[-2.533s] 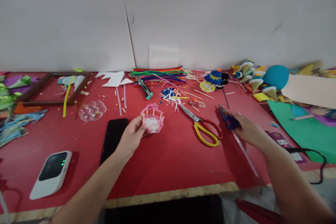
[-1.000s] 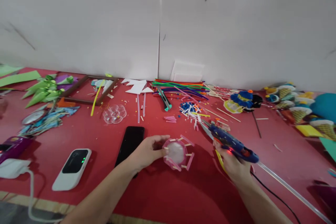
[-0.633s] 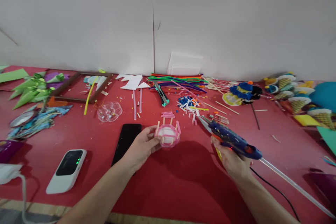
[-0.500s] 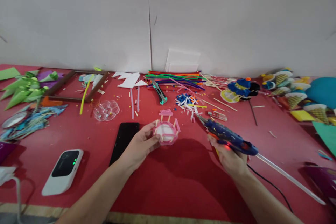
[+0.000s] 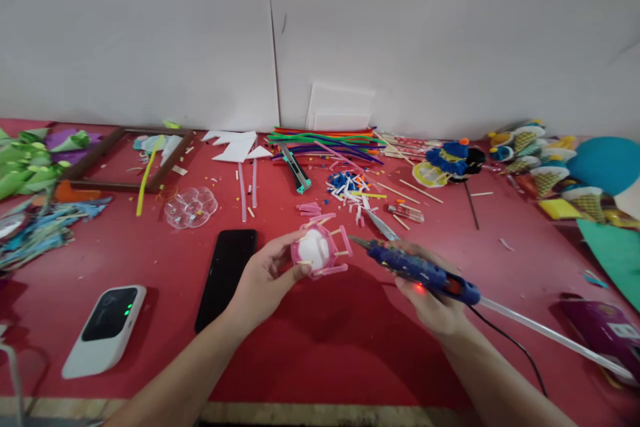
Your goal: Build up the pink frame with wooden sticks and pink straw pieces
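Note:
Between the fingertips and thumb of my left hand (image 5: 273, 278) is a small round pink-and-white craft piece (image 5: 319, 250), with short pale posts and pink strips around its rim. It is tilted, its posts pointing to the right. My right hand (image 5: 433, 300) is wrapped around a blue hot glue gun (image 5: 423, 268); a red light glows on it and a long clear glue stick (image 5: 555, 337) sticks out of its back. The nozzle is close to the piece's right side, seemingly just apart from it. A pair of tweezers (image 5: 381, 223) lies partly hidden behind the glue gun.
A black phone (image 5: 227, 280) and a white device with green lights (image 5: 105, 330) lie at left. Behind my hands are pink strips (image 5: 309, 209), cut blue and white bits (image 5: 350, 188), a utility knife (image 5: 296, 170) and pipe cleaners (image 5: 325, 140). A black cord (image 5: 515, 343) trails at right.
My left hand has tipped the craft piece so its posts face right. The glue gun has moved left and down, bringing its nozzle near the piece. The view has shifted slightly right.

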Demonstrator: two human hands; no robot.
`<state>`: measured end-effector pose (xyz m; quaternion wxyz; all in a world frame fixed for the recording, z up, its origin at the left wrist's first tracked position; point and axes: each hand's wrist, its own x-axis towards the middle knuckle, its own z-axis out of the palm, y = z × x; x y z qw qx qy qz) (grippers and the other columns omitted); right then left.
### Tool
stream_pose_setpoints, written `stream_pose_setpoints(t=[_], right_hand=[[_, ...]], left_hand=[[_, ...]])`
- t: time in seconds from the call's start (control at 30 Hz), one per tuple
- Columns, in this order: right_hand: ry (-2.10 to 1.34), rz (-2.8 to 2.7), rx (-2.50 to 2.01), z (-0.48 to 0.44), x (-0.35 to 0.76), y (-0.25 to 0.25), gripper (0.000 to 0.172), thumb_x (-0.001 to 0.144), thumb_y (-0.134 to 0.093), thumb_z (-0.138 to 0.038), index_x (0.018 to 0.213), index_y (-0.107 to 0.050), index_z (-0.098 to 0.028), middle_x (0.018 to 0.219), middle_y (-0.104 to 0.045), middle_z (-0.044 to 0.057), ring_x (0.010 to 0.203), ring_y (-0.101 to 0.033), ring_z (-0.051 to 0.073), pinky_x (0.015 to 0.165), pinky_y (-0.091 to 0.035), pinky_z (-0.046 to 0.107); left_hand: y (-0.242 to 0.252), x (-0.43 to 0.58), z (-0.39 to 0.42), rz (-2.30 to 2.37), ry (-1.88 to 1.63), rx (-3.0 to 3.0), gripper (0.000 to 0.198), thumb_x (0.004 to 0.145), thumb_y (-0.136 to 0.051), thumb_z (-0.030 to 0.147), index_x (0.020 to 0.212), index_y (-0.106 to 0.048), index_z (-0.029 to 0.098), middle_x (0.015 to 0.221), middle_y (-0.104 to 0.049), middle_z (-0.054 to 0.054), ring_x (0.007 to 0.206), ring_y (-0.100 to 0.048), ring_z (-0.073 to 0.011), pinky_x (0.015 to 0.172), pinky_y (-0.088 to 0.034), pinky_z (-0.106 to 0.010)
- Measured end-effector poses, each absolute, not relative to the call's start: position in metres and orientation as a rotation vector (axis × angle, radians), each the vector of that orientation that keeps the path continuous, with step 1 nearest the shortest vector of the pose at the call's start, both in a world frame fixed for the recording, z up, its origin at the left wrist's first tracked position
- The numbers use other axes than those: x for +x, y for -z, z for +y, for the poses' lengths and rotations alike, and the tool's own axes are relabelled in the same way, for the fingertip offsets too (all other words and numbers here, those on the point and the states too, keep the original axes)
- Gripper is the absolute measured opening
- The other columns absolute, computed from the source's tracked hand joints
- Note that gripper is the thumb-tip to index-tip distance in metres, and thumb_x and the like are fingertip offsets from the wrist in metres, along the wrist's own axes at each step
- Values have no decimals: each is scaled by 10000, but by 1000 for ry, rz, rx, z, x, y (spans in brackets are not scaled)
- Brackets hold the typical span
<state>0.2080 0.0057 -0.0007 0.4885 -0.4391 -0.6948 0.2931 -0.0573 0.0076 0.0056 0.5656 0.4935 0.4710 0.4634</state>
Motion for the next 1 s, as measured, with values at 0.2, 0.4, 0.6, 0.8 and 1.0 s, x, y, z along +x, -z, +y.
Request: stream_pose_setpoints(t=[0.2, 0.4, 0.6, 0.8, 1.0], right_hand=[[-573, -1904, -868, 9, 197, -20, 144, 775, -584, -189, 910, -631, -205, 743, -643, 31, 604, -611, 161, 537, -502, 274], [-466, -1953, -805, 8, 196, -14, 284, 712, -578, -195, 990, -631, -181, 836, -657, 78, 724, -640, 209, 650, -546, 338], [-478, -1943, -824, 6, 196, -13, 296, 694, -545, -142, 978, -618, -184, 833, -672, 66, 711, -648, 186, 641, -536, 307], [-498, -1952, -843, 6, 195, -13, 254, 700, -531, -150, 939, -597, -206, 806, -670, 47, 688, -644, 176, 630, -518, 301], [-514, -1951, -845, 6, 196, -12, 247, 691, -519, -148, 922, -586, -205, 781, -655, 38, 661, -626, 166, 609, -501, 294]], left_hand=[[-4, -58, 3, 1204, -1181, 1419, 397, 761, -746, 283, 1145, -673, 213, 1246, -680, -100, 1158, -650, -249, 905, -595, -360], [7, -61, -1, 1219, -1261, 1658, 430, 796, -708, 184, 1200, -669, 324, 1267, -640, -53, 1153, -645, -209, 856, -612, -294], [8, -60, -2, 1253, -1254, 1729, 443, 799, -704, 166, 1209, -669, 330, 1257, -638, -58, 1142, -650, -211, 858, -613, -298], [9, -60, -3, 1231, -1268, 1723, 486, 798, -699, 139, 1221, -654, 374, 1272, -624, -34, 1150, -647, -192, 856, -609, -278], [8, -59, -4, 1219, -1270, 1702, 487, 798, -697, 135, 1217, -656, 379, 1270, -625, -28, 1161, -641, -198, 865, -607, -284]])
